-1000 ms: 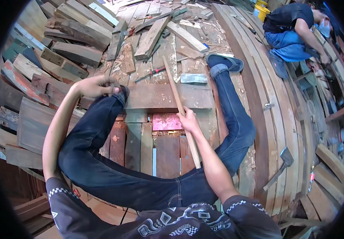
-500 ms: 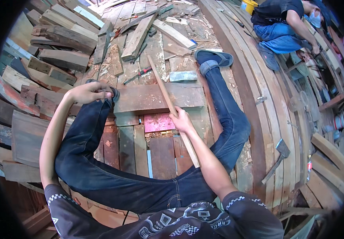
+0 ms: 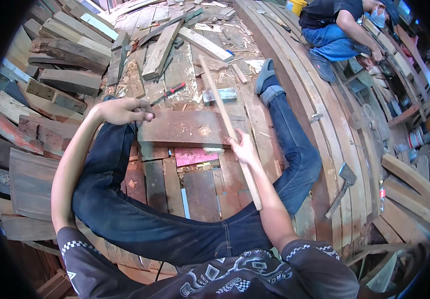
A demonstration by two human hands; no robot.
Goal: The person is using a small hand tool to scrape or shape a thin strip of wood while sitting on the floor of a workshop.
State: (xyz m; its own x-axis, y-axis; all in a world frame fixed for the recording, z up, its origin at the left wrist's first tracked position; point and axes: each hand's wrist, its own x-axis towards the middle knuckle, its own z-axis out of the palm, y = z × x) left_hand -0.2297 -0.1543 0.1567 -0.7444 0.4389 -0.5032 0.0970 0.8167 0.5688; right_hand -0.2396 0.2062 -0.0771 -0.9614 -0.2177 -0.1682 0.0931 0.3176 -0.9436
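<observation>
Pink panel [image 3: 194,155] lies beside stick-holding right hand [image 3: 242,148].

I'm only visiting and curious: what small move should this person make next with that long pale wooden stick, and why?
Probably lower the long pale wooden stick flat onto the reddish-brown plank: the right hand grips it mid-length, angled across the plank, and the left hand steadies the plank's left end.

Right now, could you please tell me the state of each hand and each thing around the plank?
Right hand: shut around the long wooden stick, held slanted over the plank.
Left hand: curled, resting at the plank's left end.
Reddish plank: lying flat, chipped on top.
Red-handled screwdriver: lying loose, untouched.
Hatchet: lying on the boards, untouched.
Pink board: flat, partly under the plank.
</observation>
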